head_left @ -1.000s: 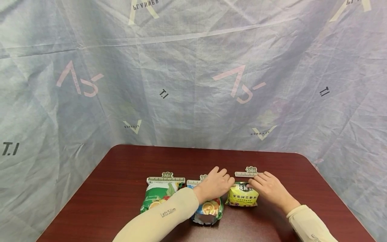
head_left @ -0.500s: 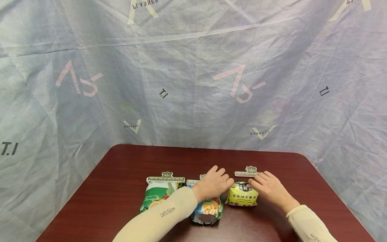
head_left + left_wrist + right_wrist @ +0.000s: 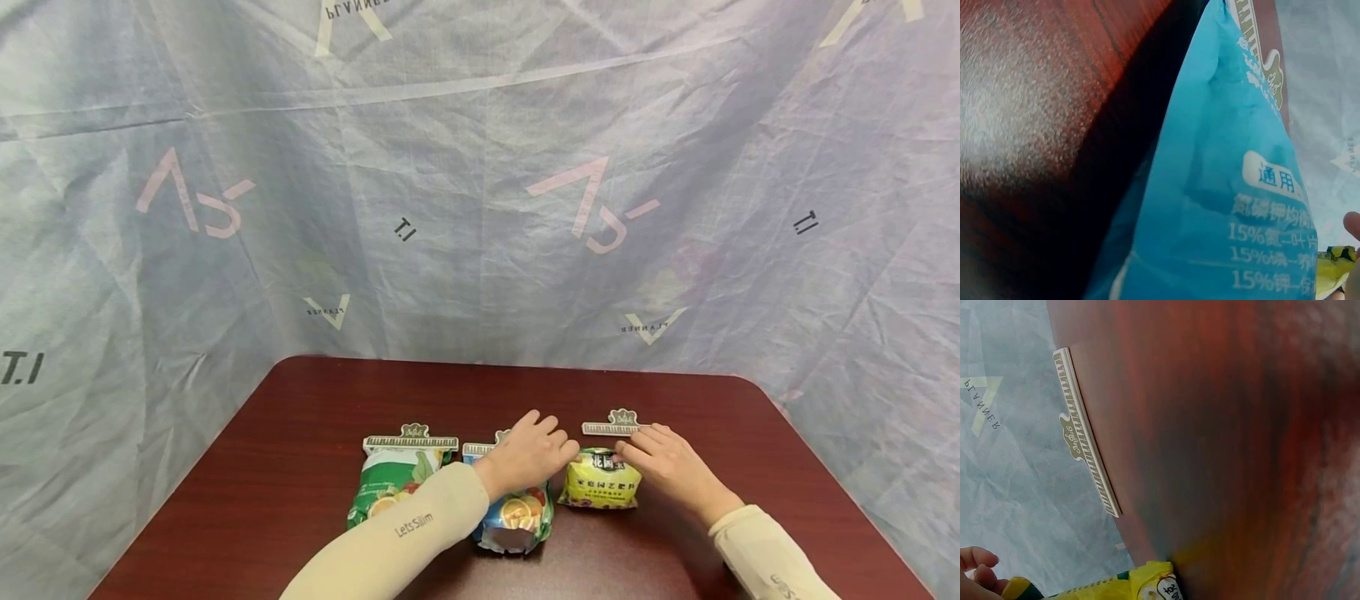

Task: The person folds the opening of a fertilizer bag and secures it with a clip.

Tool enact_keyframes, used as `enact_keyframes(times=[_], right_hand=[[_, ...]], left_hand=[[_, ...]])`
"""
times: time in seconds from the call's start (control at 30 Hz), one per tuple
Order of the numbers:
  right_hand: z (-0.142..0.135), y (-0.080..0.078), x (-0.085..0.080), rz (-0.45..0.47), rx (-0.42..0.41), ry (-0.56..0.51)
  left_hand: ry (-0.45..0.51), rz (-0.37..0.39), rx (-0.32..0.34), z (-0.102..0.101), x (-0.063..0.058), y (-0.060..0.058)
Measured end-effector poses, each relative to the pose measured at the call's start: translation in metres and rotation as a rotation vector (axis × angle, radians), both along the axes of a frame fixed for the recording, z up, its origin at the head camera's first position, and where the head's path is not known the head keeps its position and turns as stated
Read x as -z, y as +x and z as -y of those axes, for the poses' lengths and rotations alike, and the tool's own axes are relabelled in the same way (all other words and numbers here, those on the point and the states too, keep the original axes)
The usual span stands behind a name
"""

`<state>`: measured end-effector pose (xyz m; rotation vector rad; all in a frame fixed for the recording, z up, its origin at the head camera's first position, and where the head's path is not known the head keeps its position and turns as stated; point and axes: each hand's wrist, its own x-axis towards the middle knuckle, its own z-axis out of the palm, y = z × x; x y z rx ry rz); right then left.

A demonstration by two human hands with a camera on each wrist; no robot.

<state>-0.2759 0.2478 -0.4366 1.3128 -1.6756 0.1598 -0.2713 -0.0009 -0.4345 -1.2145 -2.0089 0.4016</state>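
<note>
A small yellow fertilizer bag (image 3: 600, 485) sits on the table between the two hands. My left hand (image 3: 534, 454) pinches its upper left corner, reaching across a blue fertilizer bag (image 3: 517, 521) that the forearm partly covers. At the upper right corner, my right hand (image 3: 670, 467) pinches the yellow bag with bent fingers. Just behind it lies a loose piano-key clip (image 3: 611, 428), its right end hidden by the right hand. The left wrist view is mostly filled by the blue bag (image 3: 1222, 169). In the right wrist view, the clip (image 3: 1085, 434) and part of the yellow bag (image 3: 1100, 590) show.
A green and white bag (image 3: 390, 479) stands at the left with a piano-key clip (image 3: 411, 442) across its top. Another such clip (image 3: 480, 449) is on the blue bag. Grey printed cloth (image 3: 480, 208) hangs behind the dark red table (image 3: 247, 500).
</note>
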Motion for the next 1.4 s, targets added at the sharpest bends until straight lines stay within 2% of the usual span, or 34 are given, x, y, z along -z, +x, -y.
enact_keyframes(times=[0.53, 0.93, 1.4], right_hand=[[0.0, 0.0, -0.003, -0.016, -0.012, 0.006], [0.0, 0.001, -0.014, 0.013, 0.033, 0.036], [-0.013, -0.018, -0.027, 0.025, 0.064, 0.028]], left_hand=[[0.009, 0.041, 0.001, 0.0, -0.002, 0.004], [0.022, 0.014, 0.024, 0.0, -0.003, 0.004], [0.059, 0.003, 0.055, 0.0, 0.0, 0.003]])
